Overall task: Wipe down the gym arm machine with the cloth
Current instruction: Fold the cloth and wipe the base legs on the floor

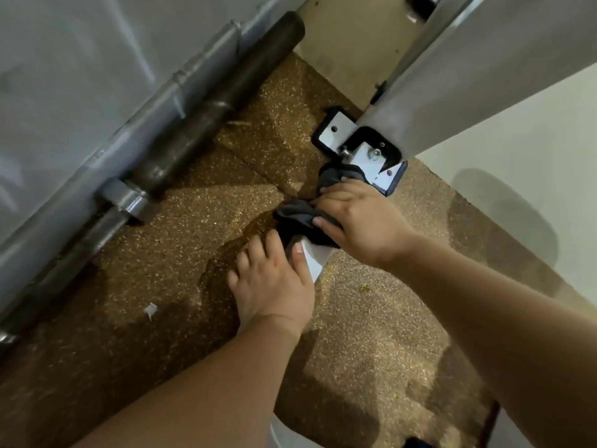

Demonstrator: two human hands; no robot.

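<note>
A dark grey cloth (295, 216) lies bunched on the machine's white floor rail (315, 258), just below the bolted foot bracket (361, 150). My right hand (355, 218) lies over the cloth, its fingers curled round the fabric and pressing it onto the rail. My left hand (271, 279) sits beside the rail on the floor, with the thumb lying against the white metal and the fingers spread. A wide grey upright (452, 76) of the machine rises from the bracket toward the upper right.
A grey frame beam (80, 92) with a dark weight-plate peg (219, 101) runs diagonally across the left. Speckled brown rubber flooring (161, 253) covers the ground, with a small white scrap (151, 309) on it. A pale wall (533, 150) stands at the right.
</note>
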